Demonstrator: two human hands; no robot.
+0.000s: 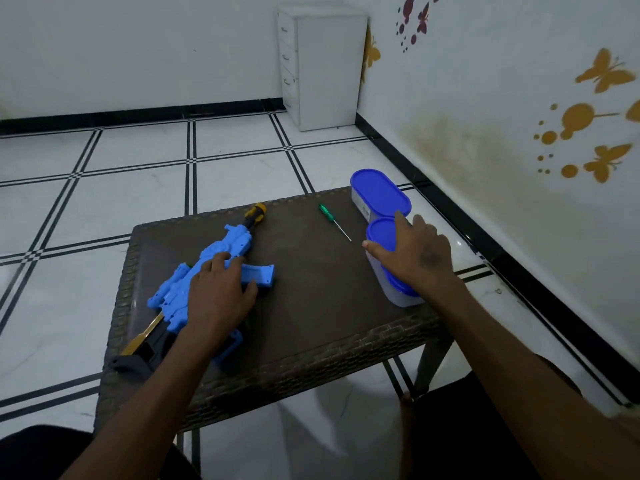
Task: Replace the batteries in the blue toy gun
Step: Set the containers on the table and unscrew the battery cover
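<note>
**Desk:** Hands first: what does each one have?

**Photographer:** Left hand [220, 292] lies on the middle of the blue toy gun [194, 289], fingers spread along its body and thumb beside the magazine. Whether it grips or merely rests, I cannot tell. Right hand [415, 252] rests on the lid of the near blue-lidded container [382, 237], fingers relaxed, nothing clasped.

**Desk:** How does the gun lie?

**Photographer:** On the dark woven table [311, 289], long axis diagonal: stock toward the person, yellow muzzle away. The left hand is nearer to it. To the right of the muzzle lies a green screwdriver [334, 221], apart from both hands; the right hand is closer. Right of that stands a second blue-lidded container [379, 192].

**Desk:** Any readable writing?

**Photographer:** None.
</note>
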